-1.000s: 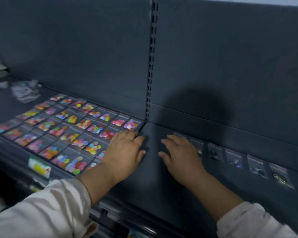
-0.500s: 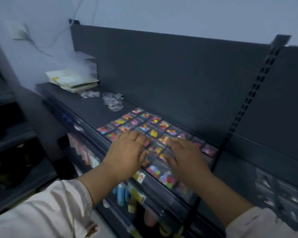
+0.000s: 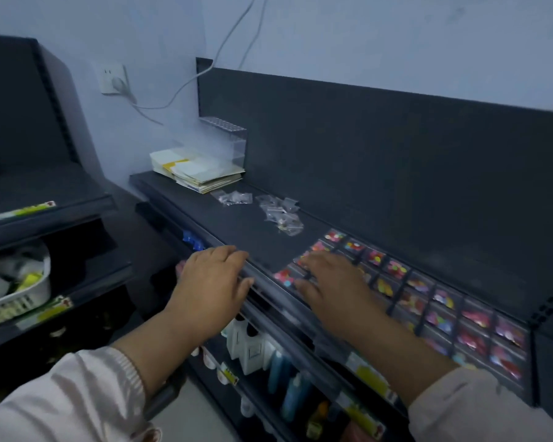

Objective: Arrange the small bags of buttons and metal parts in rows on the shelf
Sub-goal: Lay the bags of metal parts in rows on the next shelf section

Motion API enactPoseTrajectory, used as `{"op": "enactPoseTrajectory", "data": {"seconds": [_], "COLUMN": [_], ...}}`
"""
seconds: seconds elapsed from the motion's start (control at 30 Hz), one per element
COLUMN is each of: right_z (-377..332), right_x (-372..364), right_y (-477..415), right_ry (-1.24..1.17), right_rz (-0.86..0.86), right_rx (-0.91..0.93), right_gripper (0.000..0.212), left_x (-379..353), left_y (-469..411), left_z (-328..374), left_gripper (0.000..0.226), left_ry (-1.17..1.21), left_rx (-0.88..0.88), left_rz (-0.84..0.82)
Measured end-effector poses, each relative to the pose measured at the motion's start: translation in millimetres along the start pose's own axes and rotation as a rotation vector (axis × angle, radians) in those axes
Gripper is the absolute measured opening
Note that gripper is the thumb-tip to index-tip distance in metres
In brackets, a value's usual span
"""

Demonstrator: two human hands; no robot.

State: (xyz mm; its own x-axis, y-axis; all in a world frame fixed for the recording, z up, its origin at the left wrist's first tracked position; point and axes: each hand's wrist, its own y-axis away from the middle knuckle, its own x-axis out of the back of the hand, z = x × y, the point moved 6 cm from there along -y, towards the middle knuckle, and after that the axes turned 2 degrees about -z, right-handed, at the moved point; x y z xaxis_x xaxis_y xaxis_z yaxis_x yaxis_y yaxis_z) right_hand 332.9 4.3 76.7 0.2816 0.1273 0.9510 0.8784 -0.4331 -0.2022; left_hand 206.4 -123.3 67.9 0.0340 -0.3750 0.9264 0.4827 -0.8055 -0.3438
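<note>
Small clear bags of coloured buttons (image 3: 441,298) lie in neat rows on the dark shelf (image 3: 243,228), filling its right part. My right hand (image 3: 329,282) is spread flat over the left end of those rows, fingers straight. My left hand (image 3: 211,275) hovers palm down over the shelf's front edge, fingers relaxed and holding nothing. Two loose heaps of clear bags with metal parts (image 3: 280,215) lie unsorted further back on the shelf, apart from both hands.
A stack of papers (image 3: 198,170) and a clear plastic rack (image 3: 227,138) stand at the shelf's far left end. Bottles (image 3: 278,371) fill the shelf below. A white basket (image 3: 16,282) sits on the neighbouring unit at left. A cable hangs from a wall socket (image 3: 114,79).
My view has swung left along the shelf. Both hands have travelled left, from the gap beside the metal-part bags across the button rows to their left end.
</note>
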Motion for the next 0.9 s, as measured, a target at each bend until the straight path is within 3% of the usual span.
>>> {"op": "enactPoseTrajectory", "data": {"seconds": [0.47,0.67,0.8,0.9], "right_z": [15.4,29.9,41.3,48.7], "right_x": [-40.1,-69.5,-93.0,-113.8], "right_y": [-178.4,-257.5,-300.8,-330.1], "right_ry": [-0.297,-0.389,-0.410,-0.472], "right_rz": [-0.022,-0.089,-0.117,-0.097], "right_rx": [-0.090,-0.193,-0.285,-0.361], "right_gripper": [0.045,0.044,0.028,0.041], "left_x": [-17.6,-58.5,-94.1,-122.0], "left_y": [-119.4,-180.5,-222.4,-256.9], "left_z": [-101.5,-147.4,-181.2,-209.9], "left_gripper": [0.046,0.047,0.047,0.045], "left_ry": [0.094,0.326,0.485,0.558], "left_rx": [0.265,0.497,0.604,0.642], "left_rz": [-0.057,-0.109,-0.150,-0.175]}}
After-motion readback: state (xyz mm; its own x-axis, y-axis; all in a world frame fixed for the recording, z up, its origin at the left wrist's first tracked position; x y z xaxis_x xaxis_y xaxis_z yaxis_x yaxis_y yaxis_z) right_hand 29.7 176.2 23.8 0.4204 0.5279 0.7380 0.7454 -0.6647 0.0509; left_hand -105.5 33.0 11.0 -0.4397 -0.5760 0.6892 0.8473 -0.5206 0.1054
